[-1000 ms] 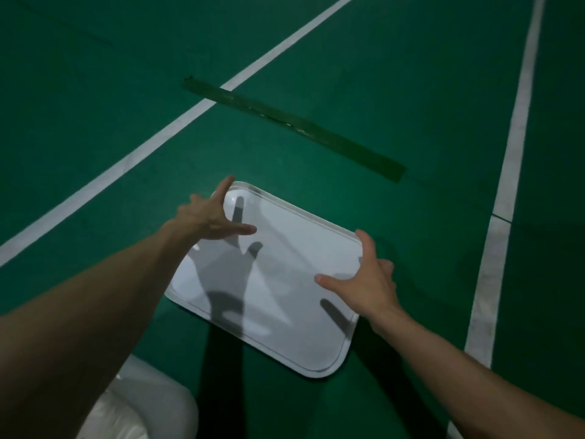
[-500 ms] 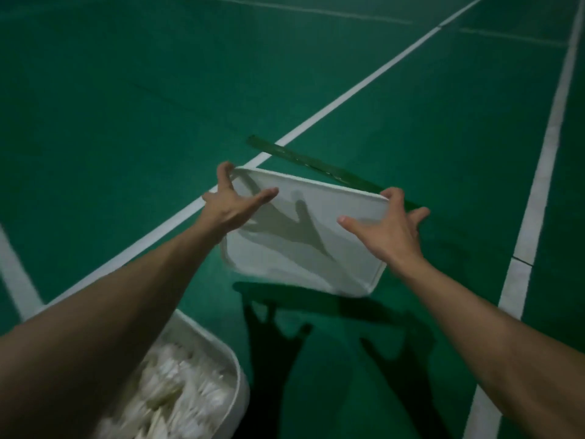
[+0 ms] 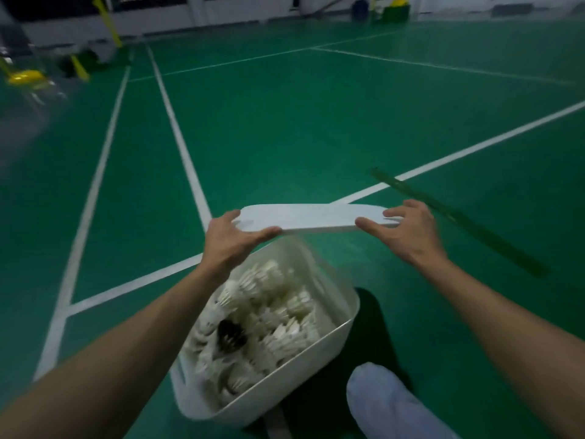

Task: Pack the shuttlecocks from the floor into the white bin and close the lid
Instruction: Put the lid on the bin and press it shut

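A white lid (image 3: pixel 311 217) hangs nearly level in the air above the far end of the white bin (image 3: pixel 297 372). My left hand (image 3: pixel 232 239) grips the lid's left end, thumb on top. My right hand (image 3: pixel 403 231) grips its right end the same way. The bin stands open on the green floor below my arms. It is filled with several white shuttlecocks (image 3: pixel 272 315) and one dark shuttlecock (image 3: pixel 230 337).
My knee in light trousers (image 3: pixel 386 403) is at the bottom right beside the bin. White court lines (image 3: pixel 190 166) cross the green floor. A dark green tape strip (image 3: pixel 459 220) lies at right. Yellow and green equipment (image 3: pixel 25 77) stands far left.
Both hands lifted the lid off the floor, levelled it and carried it back over the bin. The view has tilted up and the bin has come into full sight.
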Demonstrator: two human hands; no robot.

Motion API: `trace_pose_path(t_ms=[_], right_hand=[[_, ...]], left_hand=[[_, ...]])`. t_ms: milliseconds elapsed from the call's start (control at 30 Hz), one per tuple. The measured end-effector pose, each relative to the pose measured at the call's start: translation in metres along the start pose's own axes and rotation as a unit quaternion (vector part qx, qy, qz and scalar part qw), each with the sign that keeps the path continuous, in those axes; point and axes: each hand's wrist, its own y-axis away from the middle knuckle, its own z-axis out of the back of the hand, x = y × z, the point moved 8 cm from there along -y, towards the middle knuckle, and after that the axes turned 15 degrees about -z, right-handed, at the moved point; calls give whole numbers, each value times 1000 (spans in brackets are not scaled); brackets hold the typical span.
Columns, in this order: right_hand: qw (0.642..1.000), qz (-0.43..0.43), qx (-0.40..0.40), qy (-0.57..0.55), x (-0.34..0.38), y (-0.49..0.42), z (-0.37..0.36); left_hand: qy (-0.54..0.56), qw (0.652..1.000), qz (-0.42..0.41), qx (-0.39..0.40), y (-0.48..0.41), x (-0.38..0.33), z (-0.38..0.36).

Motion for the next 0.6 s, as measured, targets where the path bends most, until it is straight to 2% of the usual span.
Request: trace_pose_path(t_ms=[200, 333, 467, 600], right_hand=[[997, 29, 64, 11, 45, 53, -58], [995, 41, 84, 35, 39, 74, -73], [993, 46, 94, 54, 14, 77, -75], [990, 66, 111, 63, 5, 80, -92]], left_hand=[[-10, 995, 66, -76, 80, 43, 79], [-43, 993, 89, -68, 100, 62, 82], [-90, 993, 79, -23, 111, 79, 75], [-100, 990, 98, -22, 122, 98, 78]])
